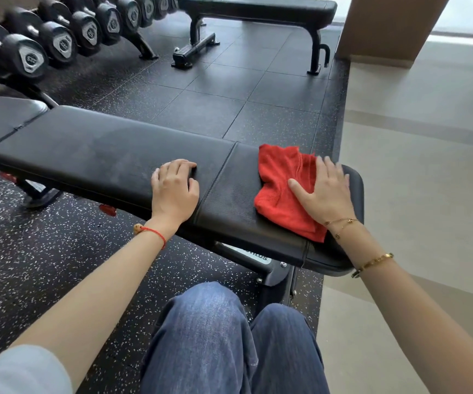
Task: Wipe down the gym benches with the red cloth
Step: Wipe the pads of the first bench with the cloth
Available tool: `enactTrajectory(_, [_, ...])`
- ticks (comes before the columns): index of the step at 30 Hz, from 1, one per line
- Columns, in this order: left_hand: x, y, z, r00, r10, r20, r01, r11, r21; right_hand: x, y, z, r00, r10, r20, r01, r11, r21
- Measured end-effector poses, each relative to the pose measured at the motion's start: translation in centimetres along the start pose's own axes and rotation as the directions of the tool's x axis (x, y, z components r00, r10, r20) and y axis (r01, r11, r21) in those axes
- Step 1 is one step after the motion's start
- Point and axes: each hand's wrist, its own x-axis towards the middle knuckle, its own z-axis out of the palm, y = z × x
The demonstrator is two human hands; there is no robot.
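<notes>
The near bench is a black padded bench running from the left edge of the view to its rounded end at the right; a stitched seam divides the pad into a long section and a short end section. The red cloth lies crumpled on the short end section, close to the rounded end, in full contact with the pad. The right hand rests flat on the cloth's right part with fingers straight and spread, pressing down and gripping nothing; the fingertips extend past the cloth's far edge onto the bare pad. The left hand rests on the long section just left of the seam, fingers bent at the knuckles against the pad, holding nothing. A red string bracelet circles the left wrist; gold bracelets sit on the right wrist and forearm. The person's knees in blue jeans stand just in front of the bench frame. Beyond the near bench, across black speckled rubber floor tiles, a second bench stands well apart. A rack of black dumbbells lines the upper left. A brown column rises at the upper right, beside pale flooring.
</notes>
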Motion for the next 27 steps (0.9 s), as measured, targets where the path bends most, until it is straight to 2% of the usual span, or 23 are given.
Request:
enactTrajectory(3, [0.1, 0.1, -0.1, 1.0, -0.003, 0.014, 0.003, 1.0, -0.002, -0.2, 0.0, 0.2, 0.996, 0.037, 0.086, -0.036, 0.999, -0.018])
enactTrajectory(8, [0.0, 0.7, -0.4, 1.0, -0.006, 0.007, 0.006, 0.999, -0.053, -0.6, -2.1, 1.0, 0.998, -0.059, -0.002, 0.059, 0.996, 0.06])
enactTrajectory(12, [-0.6, 2.2, -0.5, 1.0, 0.015, 0.02, -0.013, 0.995, -0.098, 0.1, -3.1, 0.5, 0.999, -0.038, -0.01, 0.039, 0.991, 0.131])
enactTrajectory(17, [-1.2, 3.8, -0.4, 0.994, 0.105, 0.033, -0.101, 0.99, -0.093, -0.1, -3.9, 0.9, 0.999, -0.044, 0.005, 0.039, 0.928, 0.371])
enactTrajectory(21, [-0.7, 4.1, -0.2, 0.987, 0.159, 0.028, -0.156, 0.984, -0.084, 1.0, -3.2, 0.8, 0.999, -0.04, -0.005, 0.038, 0.902, 0.43])
enactTrajectory(27, [1.1, 5.9, -2.8, 0.977, 0.186, 0.105, -0.177, 0.98, -0.089, 1.6, -4.3, -1.3, 0.994, 0.04, 0.1, -0.084, 0.869, 0.487])
